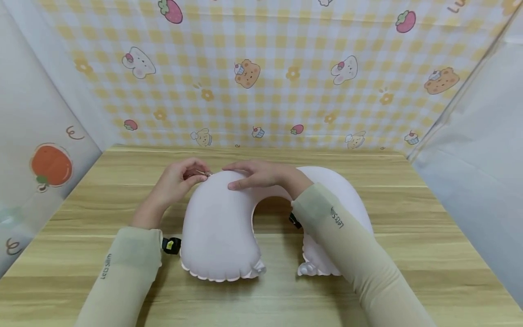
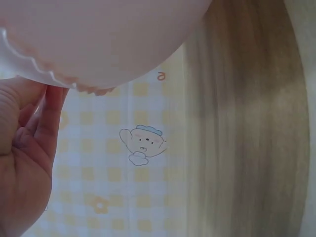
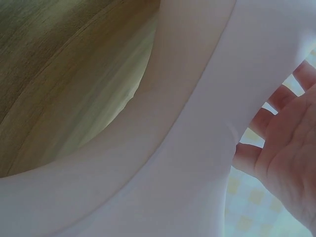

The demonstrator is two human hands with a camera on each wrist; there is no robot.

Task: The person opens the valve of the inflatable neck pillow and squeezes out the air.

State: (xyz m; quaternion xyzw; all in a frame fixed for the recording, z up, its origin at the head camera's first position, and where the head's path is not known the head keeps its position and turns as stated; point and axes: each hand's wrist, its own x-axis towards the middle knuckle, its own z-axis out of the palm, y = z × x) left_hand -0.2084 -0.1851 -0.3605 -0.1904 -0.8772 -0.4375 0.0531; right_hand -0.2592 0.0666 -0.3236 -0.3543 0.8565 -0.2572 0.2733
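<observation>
A pale pink inflatable neck pillow, plump and U-shaped, lies on the table with its two ends towards me. At the far outer edge of its left arm, my left hand pinches a small shiny piece that looks like a valve; the fingers hide most of it. The left wrist view shows the left hand at the pillow's wavy seam. Across the top of the pillow my right hand rests with fingers spread. Its fingertips touch the pillow's surface in the right wrist view, where the hand looks loosely extended.
The wood-grain table runs back to a yellow checked cloth with cartoon prints. White sheets stand on the left and right. Dark wrist devices sit close to the pillow.
</observation>
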